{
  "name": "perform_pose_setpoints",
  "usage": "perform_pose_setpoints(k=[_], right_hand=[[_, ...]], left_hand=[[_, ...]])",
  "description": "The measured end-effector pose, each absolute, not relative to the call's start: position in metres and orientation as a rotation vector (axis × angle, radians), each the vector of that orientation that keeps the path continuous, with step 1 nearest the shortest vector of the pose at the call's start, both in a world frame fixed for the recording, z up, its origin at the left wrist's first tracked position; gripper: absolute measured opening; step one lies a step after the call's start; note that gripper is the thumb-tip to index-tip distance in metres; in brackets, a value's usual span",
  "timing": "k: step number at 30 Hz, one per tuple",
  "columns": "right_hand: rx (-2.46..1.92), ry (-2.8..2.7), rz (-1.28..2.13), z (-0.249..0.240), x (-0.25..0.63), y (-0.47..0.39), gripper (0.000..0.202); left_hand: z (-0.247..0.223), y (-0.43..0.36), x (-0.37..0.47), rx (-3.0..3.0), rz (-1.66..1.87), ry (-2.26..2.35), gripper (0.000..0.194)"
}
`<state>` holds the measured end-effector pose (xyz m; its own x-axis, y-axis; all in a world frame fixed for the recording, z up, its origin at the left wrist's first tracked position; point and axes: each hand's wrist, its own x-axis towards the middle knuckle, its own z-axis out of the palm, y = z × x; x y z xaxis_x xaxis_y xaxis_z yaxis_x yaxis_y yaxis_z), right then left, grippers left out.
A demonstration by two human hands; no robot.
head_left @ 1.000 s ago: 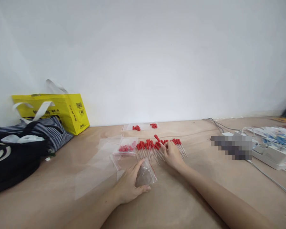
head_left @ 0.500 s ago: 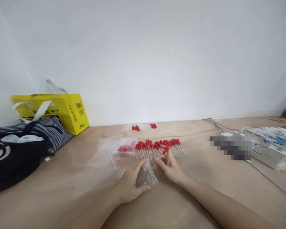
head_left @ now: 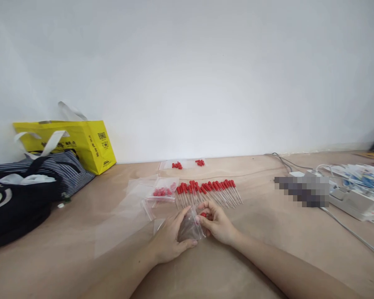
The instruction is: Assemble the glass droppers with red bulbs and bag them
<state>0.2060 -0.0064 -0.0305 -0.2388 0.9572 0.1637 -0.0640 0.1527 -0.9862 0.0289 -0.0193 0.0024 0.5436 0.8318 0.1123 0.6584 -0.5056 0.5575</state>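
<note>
A clear plastic bag (head_left: 188,227) is held by my left hand (head_left: 172,238), its thumb and fingers around the bag's left side. At the bag's right edge is my right hand (head_left: 216,222), closed on a red-capped dropper (head_left: 203,214); only the red end shows between the fingers. Just beyond the hands, several droppers with red bulbs and pale stems (head_left: 220,191) lie in a fanned row. Left of that row sits a small clear bag with red bulbs inside (head_left: 163,192).
Flat clear bags (head_left: 124,216) lie at the left. Red bulbs (head_left: 177,165) rest on plastic near the wall. A yellow bag (head_left: 96,145), a striped bag (head_left: 76,176) and a black bag (head_left: 21,211) stand left. Power strips (head_left: 353,203), cables and papers (head_left: 366,178) lie right.
My right hand has moved down and left to the clear bag's edge, with the red-capped dropper now mostly hidden in its fingers. My left hand has stayed nearly still.
</note>
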Motion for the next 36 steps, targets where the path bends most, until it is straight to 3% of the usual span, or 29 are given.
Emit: perform_pose_setpoints(k=[6,11,16,21,31,36], right_hand=[[-0.864,-1.775,1.142,-0.02,0.21,-0.014,0.022],[-0.828,-1.702,1.308,-0.021,0.212,-0.012,0.025],[-0.899,-1.583,1.196,-0.023,0.222,0.0,0.032],[-0.915,-1.612,1.297,-0.022,0.233,0.01,0.032],[-0.796,-1.717,1.419,-0.019,0.24,0.008,0.034],[-1.07,-1.656,1.15,-0.025,0.237,0.014,0.029]], left_hand=[[-0.001,-0.019,0.029,2.391,0.573,1.172,0.075],[0.003,-0.017,0.024,2.48,0.588,1.183,0.081],[0.006,-0.009,0.01,2.483,0.52,1.2,0.071],[0.006,-0.003,0.0,2.456,0.402,1.202,0.062],[0.006,0.001,-0.009,2.448,0.323,1.136,0.064],[0.009,0.0,-0.009,2.439,0.328,1.102,0.06]])
